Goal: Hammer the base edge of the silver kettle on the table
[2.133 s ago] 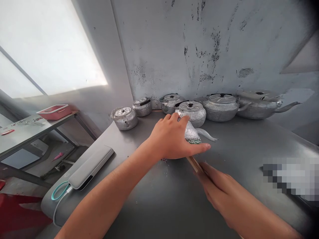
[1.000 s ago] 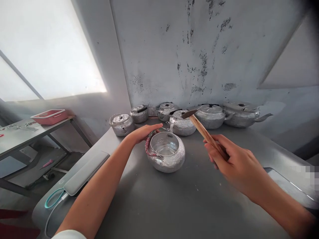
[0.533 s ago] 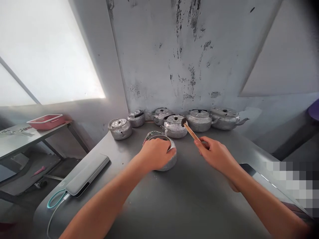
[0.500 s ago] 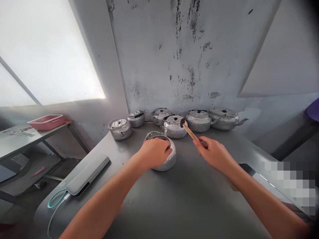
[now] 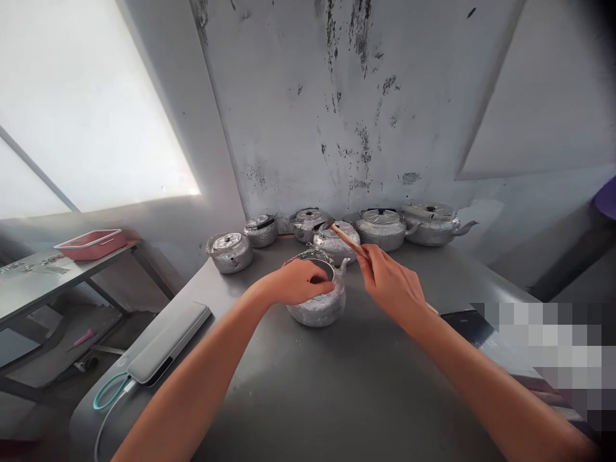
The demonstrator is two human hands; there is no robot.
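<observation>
A lidless silver kettle (image 5: 318, 312) with a hammered surface stands on the grey table (image 5: 308, 391) in front of me, its spout pointing away to the right. My left hand (image 5: 294, 282) is closed on its near rim, with some fingers hidden in the opening. A wrapped handle (image 5: 315, 254) lies down at the kettle's far side. My right hand (image 5: 392, 279) grips the wooden shaft of a small hammer (image 5: 349, 240). The hammer's dark head is up and to the left, above and beyond the kettle and apart from it.
Several lidded silver kettles (image 5: 381, 231) line the wall side. At left lies a grey power bank (image 5: 168, 343) with a cable; at right, a dark phone-like slab (image 5: 466, 327). A pink basket (image 5: 91, 245) sits on a side table. Part of the right is pixelated.
The hammer has swung left and up, and my right hand has shifted slightly left. The kettle has turned under my left hand, so its spout now sits farther right.
</observation>
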